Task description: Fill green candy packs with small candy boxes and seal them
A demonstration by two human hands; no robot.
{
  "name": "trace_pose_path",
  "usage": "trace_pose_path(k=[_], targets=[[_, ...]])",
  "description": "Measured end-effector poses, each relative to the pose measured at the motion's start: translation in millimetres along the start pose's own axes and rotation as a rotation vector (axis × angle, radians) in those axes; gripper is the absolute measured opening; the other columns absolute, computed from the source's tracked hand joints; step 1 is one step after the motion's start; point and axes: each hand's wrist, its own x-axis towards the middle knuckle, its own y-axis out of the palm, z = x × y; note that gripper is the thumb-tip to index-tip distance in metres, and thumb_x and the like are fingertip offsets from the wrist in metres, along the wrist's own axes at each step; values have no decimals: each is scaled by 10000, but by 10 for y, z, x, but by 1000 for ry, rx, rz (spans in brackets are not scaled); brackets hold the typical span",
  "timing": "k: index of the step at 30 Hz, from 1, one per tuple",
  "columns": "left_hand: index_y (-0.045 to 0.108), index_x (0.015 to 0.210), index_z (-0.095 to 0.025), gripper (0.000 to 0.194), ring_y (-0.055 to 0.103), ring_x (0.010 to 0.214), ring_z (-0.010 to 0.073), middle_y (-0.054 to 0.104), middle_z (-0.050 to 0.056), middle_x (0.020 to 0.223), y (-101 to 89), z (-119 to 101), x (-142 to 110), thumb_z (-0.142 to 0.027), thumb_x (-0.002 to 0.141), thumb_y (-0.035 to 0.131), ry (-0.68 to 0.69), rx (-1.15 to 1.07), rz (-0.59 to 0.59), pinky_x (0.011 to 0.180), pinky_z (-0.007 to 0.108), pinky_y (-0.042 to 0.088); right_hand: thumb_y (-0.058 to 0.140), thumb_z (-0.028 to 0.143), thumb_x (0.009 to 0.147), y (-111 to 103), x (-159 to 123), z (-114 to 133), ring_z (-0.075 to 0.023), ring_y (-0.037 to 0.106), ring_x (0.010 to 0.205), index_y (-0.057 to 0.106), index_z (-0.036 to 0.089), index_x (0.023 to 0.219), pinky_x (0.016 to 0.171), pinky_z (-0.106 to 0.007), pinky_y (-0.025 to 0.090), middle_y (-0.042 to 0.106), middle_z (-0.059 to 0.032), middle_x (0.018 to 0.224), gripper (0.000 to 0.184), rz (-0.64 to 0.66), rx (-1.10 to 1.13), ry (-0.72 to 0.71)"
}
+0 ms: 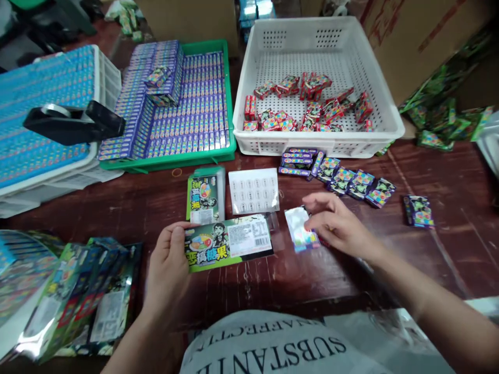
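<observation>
My left hand point(168, 259) is closed on the left end of a flat green-and-black candy bag point(210, 248) with a white barcode label and a clear right end. Just right of that end, my right hand point(334, 222) pinches a small candy box point(299, 227) by its side; the box's upper face is glossy white and its lower edge purple and colourful. Behind the bag lie a stack of similar green candy bags point(200, 193) and a white sheet of round stickers point(254, 190). Several purple candy boxes point(343, 179) form a row beyond my right hand.
A white perforated crate point(319, 144) holds scattered red boxes. To its left, a green tray point(230, 104) carries packed purple boxes. A black tape dispenser point(74, 123) rests on blue boxes at far left. Filled bags point(105, 291) lie front left; one purple box point(419, 211) sits at right.
</observation>
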Motion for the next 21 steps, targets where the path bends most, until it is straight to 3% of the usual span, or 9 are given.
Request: trace_pose_path(k=[4,7,11,13,15,18,21], targets=[[619,1019,-230,402,641,613,132,697,-17,815,89,24,-123,-550,809,740,-164,-73,78,590,248,555,594,39,916,289,-240,187,-176,601,1098,698,287,1029,903,-352,565,541,-45,1264,291,-73,82,34],[613,1004,-228,416,663,644,144,708,-11,845,161,41,-223,-563,797,745,-221,-78,142,621,275,574,579,39,916,391,-334,251,-175,633,1106,705,301,1043,922,-379,584,549,-38,1377,317,-43,125,66],[610,1000,-224,429,696,733,170,728,10,931,193,76,-299,-573,791,743,-234,-73,159,673,301,593,496,59,907,308,-429,361,-237,571,1348,599,372,1360,1045,-478,548,416,-29,1620,560,156,171,161],[611,1009,-220,429,699,745,172,730,14,946,187,92,-306,-564,792,747,-230,-80,153,684,302,594,543,117,897,223,-476,405,-274,451,1464,438,351,1528,1114,-529,485,314,-60,1679,680,288,162,185],[615,1013,-217,428,694,725,166,730,14,943,178,94,-304,-557,793,752,-232,-77,160,679,299,590,644,216,900,148,-516,417,-295,393,1499,388,332,1561,1158,-563,426,327,-87,1671,718,357,131,162],[626,986,-210,441,677,671,156,725,6,902,186,60,-310,-568,773,769,-234,-42,180,646,289,578,767,341,866,89,-562,390,-283,464,1441,488,348,1473,1155,-546,432,460,-93,1564,668,297,116,152],[636,979,-209,448,665,650,148,713,-3,874,232,13,-333,-576,765,777,-211,-25,187,631,278,570,827,398,809,105,-589,371,-284,500,1373,533,320,1380,1120,-515,472,486,-108,1442,646,152,122,202]])
